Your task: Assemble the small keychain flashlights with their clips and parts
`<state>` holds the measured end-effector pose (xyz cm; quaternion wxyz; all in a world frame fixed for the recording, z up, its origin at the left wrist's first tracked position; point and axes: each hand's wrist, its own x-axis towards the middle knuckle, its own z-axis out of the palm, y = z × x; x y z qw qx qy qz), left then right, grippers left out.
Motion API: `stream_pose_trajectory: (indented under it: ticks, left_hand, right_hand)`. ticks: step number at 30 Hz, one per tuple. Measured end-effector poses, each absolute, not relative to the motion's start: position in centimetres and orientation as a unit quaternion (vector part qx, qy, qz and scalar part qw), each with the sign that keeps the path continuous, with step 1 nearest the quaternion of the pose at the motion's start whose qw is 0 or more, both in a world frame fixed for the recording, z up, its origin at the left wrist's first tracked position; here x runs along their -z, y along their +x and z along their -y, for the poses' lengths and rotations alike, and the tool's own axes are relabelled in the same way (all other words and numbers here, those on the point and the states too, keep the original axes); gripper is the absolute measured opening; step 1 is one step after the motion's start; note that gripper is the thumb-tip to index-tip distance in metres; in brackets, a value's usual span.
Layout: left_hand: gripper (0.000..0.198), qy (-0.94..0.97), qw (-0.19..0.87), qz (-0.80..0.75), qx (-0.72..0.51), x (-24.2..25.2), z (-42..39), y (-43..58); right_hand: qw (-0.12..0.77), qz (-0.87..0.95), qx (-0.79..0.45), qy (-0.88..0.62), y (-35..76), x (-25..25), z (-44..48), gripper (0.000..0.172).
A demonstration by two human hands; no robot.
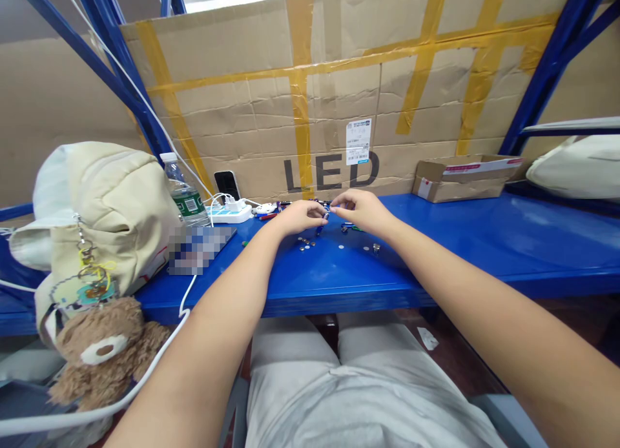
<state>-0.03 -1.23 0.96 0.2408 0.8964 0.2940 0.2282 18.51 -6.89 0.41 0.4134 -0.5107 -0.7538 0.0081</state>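
Note:
My left hand (303, 217) is closed in a pinch above the far side of the blue tabletop. Between its fingertips sits a small shiny blue-and-silver piece (326, 215), too small to name. My right hand (361, 210) comes in from the other side, fingers bent and tips together at that piece; whether it grips a part of its own is hidden. Below the hands lie several small round metal discs (304, 243), like coin cells. A small silver metal part (376, 248) and a pale disc (341, 246) lie to their right. Green and dark bits (356, 228) show under my right hand.
A white power strip (230, 213) with chargers, a water bottle (186, 196) and a flat phone-like slab (225, 236) are left, beside a cream bag (111, 209) with a teddy bear (109, 348). A cardboard tray (460, 180) stands right, before a large carton (232, 125).

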Motion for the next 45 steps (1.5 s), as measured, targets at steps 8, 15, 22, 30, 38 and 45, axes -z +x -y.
stream_pose_trajectory:
  ticks: [8, 15, 22, 30, 38, 45]
  left_hand:
    - [0.028, 0.897, 0.264, -0.259, -0.243, -1.0, 1.1, 0.1]
    - [0.030, 0.885, 0.290, -0.267, -0.245, -0.9, 1.1, 0.1]
    - [0.040, 0.856, 0.343, -0.301, -0.245, -0.7, 0.4, -0.1]
    - [0.037, 0.854, 0.290, -0.318, -0.292, -0.3, 0.2, 0.2]
    - [0.024, 0.866, 0.267, -0.320, -0.275, -0.7, 1.2, 0.3]
    - [0.022, 0.870, 0.286, -0.305, -0.260, -0.5, 0.9, 0.2]
  right_hand:
    - [0.382, 0.771, -0.046, -0.508, 18.3, -0.2, 7.0, 0.023]
    - [0.330, 0.818, 0.080, -0.463, 18.9, 0.0, 6.7, 0.025]
    - [0.260, 0.818, 0.158, -0.488, 18.1, -0.2, 7.7, 0.032]
    - [0.299, 0.805, -0.074, -0.508, 19.3, -0.8, 7.8, 0.024]
    - [0.097, 0.844, -0.197, -0.489, 20.6, -0.9, 7.9, 0.026]
    - [0.083, 0.830, -0.188, -0.518, 20.3, -0.8, 7.9, 0.016]
